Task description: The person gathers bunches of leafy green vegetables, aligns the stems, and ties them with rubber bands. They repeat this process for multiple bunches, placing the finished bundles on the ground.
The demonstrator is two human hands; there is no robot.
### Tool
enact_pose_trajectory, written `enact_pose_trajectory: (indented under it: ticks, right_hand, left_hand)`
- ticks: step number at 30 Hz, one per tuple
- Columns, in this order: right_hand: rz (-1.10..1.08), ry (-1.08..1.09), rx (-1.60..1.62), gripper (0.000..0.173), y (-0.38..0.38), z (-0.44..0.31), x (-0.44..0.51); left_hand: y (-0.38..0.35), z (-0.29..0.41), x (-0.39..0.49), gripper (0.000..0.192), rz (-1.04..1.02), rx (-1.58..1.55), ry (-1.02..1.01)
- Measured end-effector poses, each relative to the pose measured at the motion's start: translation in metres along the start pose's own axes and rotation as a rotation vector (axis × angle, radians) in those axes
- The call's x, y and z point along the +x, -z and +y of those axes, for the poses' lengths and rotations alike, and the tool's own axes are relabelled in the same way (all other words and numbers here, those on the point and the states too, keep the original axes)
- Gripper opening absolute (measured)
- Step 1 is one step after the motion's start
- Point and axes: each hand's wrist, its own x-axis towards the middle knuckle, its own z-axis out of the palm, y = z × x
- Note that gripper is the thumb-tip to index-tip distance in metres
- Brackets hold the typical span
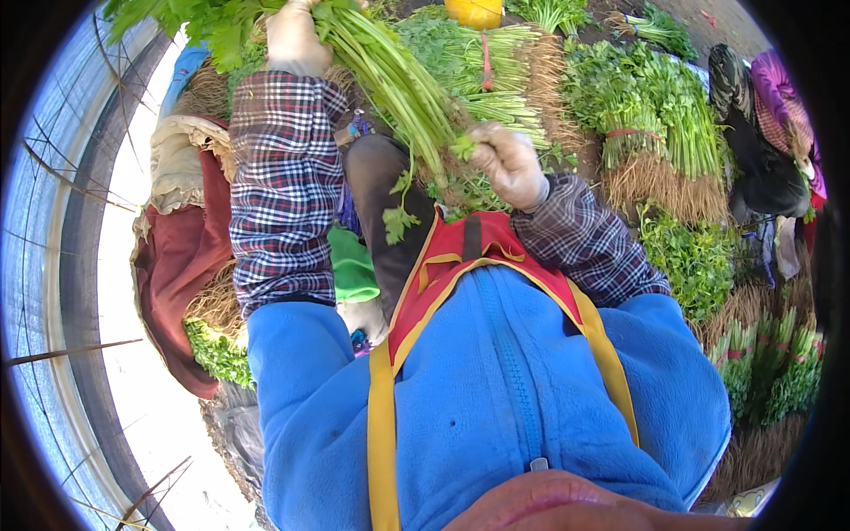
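Note:
My left hand (299, 36), in a pale glove, is closed around the upper stalks of a bunch of celery (392, 86). Leaves spread out to the left of that hand, and the stalks slant down to the right above my knee. Beside the root end is my right hand (508, 162), gloved too, its fingers curled around a small green leafy sprig (463, 147). A few thin, leafy stems (400, 222) droop from the bunch over my dark trouser leg. The fingertips of my left hand are partly hidden by the stalks.
Tied celery bundles (631, 133) with long roots lie ahead and to the right. Loose greens (687, 259) are by my right elbow. A yellow bucket (474, 12) stands at the top. Another person (764, 146) sits at far right. Dark red cloth (179, 265) covers roots at left.

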Motion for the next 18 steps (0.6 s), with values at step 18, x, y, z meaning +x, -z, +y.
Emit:
enact_pose_trajectory:
  ticks: [18]
  right_hand:
    - [-0.084,-0.384,0.446,0.045,-0.029,-0.035,0.095]
  left_hand:
    - [-0.015,0.025,0.0,0.018,0.048,-0.054,-0.153]
